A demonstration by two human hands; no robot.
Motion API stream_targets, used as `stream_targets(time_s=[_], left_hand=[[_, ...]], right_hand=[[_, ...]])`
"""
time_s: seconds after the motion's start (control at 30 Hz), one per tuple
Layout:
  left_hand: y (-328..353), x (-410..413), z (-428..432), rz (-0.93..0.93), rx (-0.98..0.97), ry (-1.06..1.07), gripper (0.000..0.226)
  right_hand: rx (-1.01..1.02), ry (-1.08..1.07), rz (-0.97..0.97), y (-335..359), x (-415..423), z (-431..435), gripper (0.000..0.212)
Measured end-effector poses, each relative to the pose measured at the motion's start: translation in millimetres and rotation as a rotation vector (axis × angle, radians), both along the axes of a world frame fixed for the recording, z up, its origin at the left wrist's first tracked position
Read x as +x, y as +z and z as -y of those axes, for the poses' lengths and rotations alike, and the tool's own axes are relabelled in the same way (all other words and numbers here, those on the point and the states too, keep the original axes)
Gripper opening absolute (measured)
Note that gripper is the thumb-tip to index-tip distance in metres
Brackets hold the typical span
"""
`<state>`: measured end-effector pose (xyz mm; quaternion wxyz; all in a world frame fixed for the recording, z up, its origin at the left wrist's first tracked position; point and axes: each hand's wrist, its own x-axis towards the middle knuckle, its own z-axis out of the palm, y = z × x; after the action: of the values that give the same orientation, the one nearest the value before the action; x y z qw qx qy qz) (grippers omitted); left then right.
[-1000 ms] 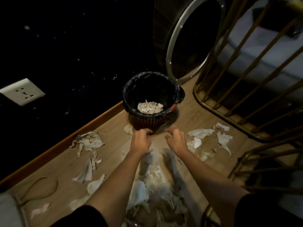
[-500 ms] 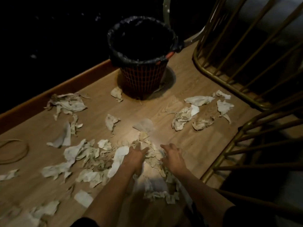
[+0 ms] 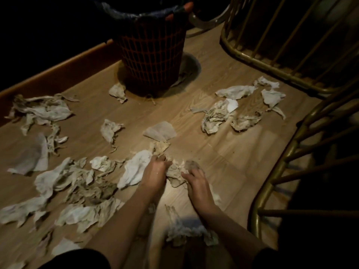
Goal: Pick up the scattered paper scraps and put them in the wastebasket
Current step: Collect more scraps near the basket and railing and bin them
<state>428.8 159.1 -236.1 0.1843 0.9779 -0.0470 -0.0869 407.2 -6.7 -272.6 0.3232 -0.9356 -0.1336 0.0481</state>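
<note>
From the head view, both hands were down on the wooden floor (image 3: 223, 144), well short of the wastebasket (image 3: 151, 55) that stood at the top of the frame. The left hand (image 3: 155, 174) had its fingers curled onto a crumpled wad of scraps (image 3: 175, 171), and the right hand (image 3: 196, 183) pressed in from the other side, so the wad sat squeezed between them; whether either hand had truly closed around it, I could not tell in that dim light. Scraps lay everywhere else: a big heap (image 3: 77, 183) on the near left of the wastebasket, a cluster (image 3: 233, 111) to its near right by the brass railing (image 3: 272, 70), and one scrap (image 3: 117, 92) right against its base. The risk, as I judged it, was a loose bundle: thin, torn paper gathered in a two-handed scoop could shed bits on the way up to the wastebasket. The rim sat high and partly out of frame, so a careless drop could spill over the side. Scraps near the railing could also slip under its bars.
</note>
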Motion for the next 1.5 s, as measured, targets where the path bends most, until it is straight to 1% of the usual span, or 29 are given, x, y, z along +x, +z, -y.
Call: stream_targets(time_s=[0.07,0.1,0.17,0.23,0.3,0.37,0.43,0.5,0.53,0.57,0.6,0.63,0.7,0.77,0.83,0.87,0.9,0.97,1.03,1.1,1.13,1.2,1.23,1.3,1.37,1.4,1.43,1.47,1.5], left_hand=[[-0.3,6.9,-6.1,0.022,-0.077,0.036,0.030],[1.2,9.6,-8.8,0.015,-0.112,0.070,0.029],[6.3,10.9,-11.6,-0.004,-0.160,0.176,0.026],[16.5,1.1,-8.2,0.016,-0.206,0.229,0.025],[31.6,-25.2,3.4,0.060,-0.242,0.135,0.024],[40.6,-63.8,15.9,0.031,-0.231,-0.042,0.030],[37.9,-99.4,21.2,-0.025,-0.151,-0.195,0.044],[27.9,-125.2,24.0,-0.072,-0.042,-0.300,0.058],[22.7,-133.2,25.0,-0.065,0.062,-0.350,0.065],[19.8,-138.2,26.1,-0.054,0.179,-0.382,0.071],[18.6,-140.6,26.6,-0.045,0.279,-0.371,0.075],[18.0,-142.2,26.6,-0.031,0.335,-0.321,0.077],[12.6,-144.0,23.3,-0.050,0.371,-0.204,0.081],[8.6,-144.1,17.8,-0.121,0.362,-0.096,0.080],[5.5,-144.7,11.9,-0.178,0.270,0.016,0.070],[5.2,-144.9,9.3,-0.194,0.205,0.072,0.062],[5.3,-144.9,6.2,-0.169,0.151,0.117,0.054],[6.8,-144.1,-3.2,-0.112,0.069,0.178,0.042],[10.5,-141.8,-16.9,-0.098,-0.032,0.235,0.035],[17.1,-136.7,-34.8,-0.057,-0.085,0.312,0.028],[21.6,-132.9,-44.9,-0.026,-0.102,0.367,0.025],[32.9,-123.9,-66.2,0.047,-0.134,0.506,0.022],[39.8,-119.8,-76.2,0.082,-0.142,0.585,0.023],[51.7,-114.8,-92.5,0.119,-0.146,0.730,0.026],[55.9,-113.8,-104.3,0.117,-0.134,0.804,0.034],[55.0,-114.0,-108.7,0.105,-0.117,0.810,0.042],[52.2,-114.2,-112.0,0.096,-0.094,0.806,0.053],[48.1,-114.3,-114.7,0.084,-0.069,0.811,0.064],[43.5,-113.5,-116.1,0.057,-0.046,0.840,0.073]], right_hand=[[0.044,0.049,-0.023,3.6,22.0,-0.7,0.024],[0.092,0.031,-0.077,8.8,33.7,0.0,0.023],[0.206,-0.087,-0.226,24.2,51.5,4.8,0.021],[0.246,-0.201,-0.275,43.0,54.1,13.6,0.021],[0.249,-0.262,-0.209,59.8,41.8,27.1,0.023],[0.214,-0.311,-0.114,70.3,16.7,44.2,0.024],[0.153,-0.327,-0.054,69.0,-16.0,59.7,0.020],[0.031,-0.254,-0.079,59.8,-52.5,69.7,0.021],[-0.063,-0.185,-0.150,55.2,-70.2,72.6,0.032],[-0.172,-0.115,-0.249,51.2,-85.8,75.2,0.047],[-0.270,-0.055,-0.339,47.0,-98.3,77.6,0.063],[-0.333,-0.011,-0.386,43.0,-107.5,79.4,0.074],[-0.355,0.033,-0.353,38.6,-115.7,79.7,0.084],[-0.274,0.028,-0.324,39.5,-111.8,75.5,0.084],[-0.161,0.009,-0.325,36.8,-98.4,70.5,0.081],[-0.127,0.008,-0.314,34.5,-89.1,67.2,0.078],[-0.110,0.012,-0.292,32.0,-79.2,62.4,0.073],[-0.098,0.012,-0.230,27.1,-58.7,49.0,0.055],[-0.088,-0.002,-0.197,27.9,-36.0,32.3,0.036],[-0.082,0.007,-0.184,35.3,-11.0,12.4,0.020],[-0.078,0.013,-0.185,40.2,1.4,1.3,0.014],[-0.053,0.018,-0.189,47.2,25.2,-24.3,0.012],[-0.030,0.025,-0.164,50.8,35.2,-39.0,0.013],[-0.020,0.054,-0.051,57.1,51.3,-69.2,0.019],[-0.053,0.048,0.060,64.7,66.0,-95.1,0.027],[-0.077,0.042,0.071,68.3,73.3,-105.8,0.030],[-0.114,0.053,0.041,67.7,81.2,-114.4,0.031],[-0.157,0.083,-0.028,64.6,88.2,-120.4,0.034],[-0.197,0.130,-0.130,58.2,94.6,-124.5,0.041]])
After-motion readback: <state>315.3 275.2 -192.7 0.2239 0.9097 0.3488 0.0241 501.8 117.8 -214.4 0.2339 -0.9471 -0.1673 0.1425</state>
